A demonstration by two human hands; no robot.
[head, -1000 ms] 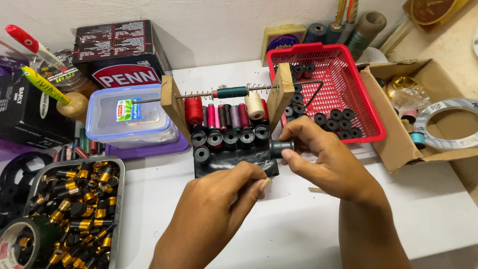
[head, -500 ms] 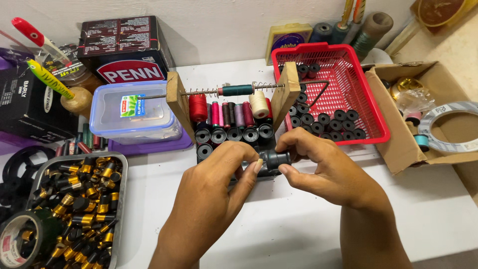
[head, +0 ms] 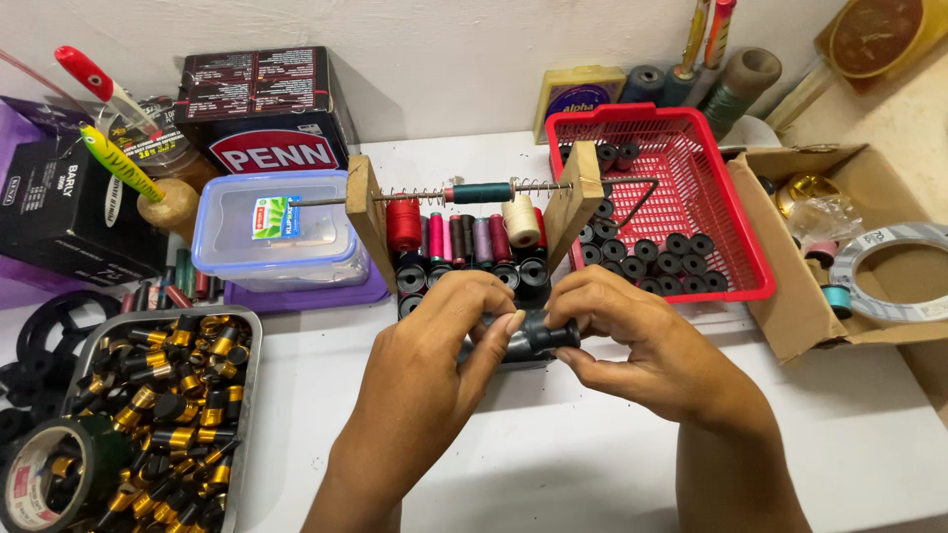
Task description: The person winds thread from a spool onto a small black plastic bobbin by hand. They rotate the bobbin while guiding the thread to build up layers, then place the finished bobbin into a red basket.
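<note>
White bench set against a pale wall, crowded with spools and boxes, carries everything in view. At its middle, both hands meet on one small black spool. The fingers of the left hand are closed on its left end, thumb pressed against the rim, while the right hand pinches its right end between thumb and forefinger, holding it just above the bench.

Judging by its look, the spool is a short, hard plastic cylinder: light, stiff, unlikely to crush, but smooth and round enough to roll or slip out of a loose pinch. Its flanged ends seem the best places to take hold, leaving the narrow waist free. Whether thread already lies on it cannot be told.

Just behind the hands, a row of matching black spools stands on a dark base, under a wooden frame whose metal rod carries springs and a green-wound spool; coloured thread bobbins sit beneath it. To the right, a red basket holds more black spools, and a cardboard box lies beyond. To the left sit a clear lidded container, a metal tray of black-and-gold parts, and a roll of tape.
</note>
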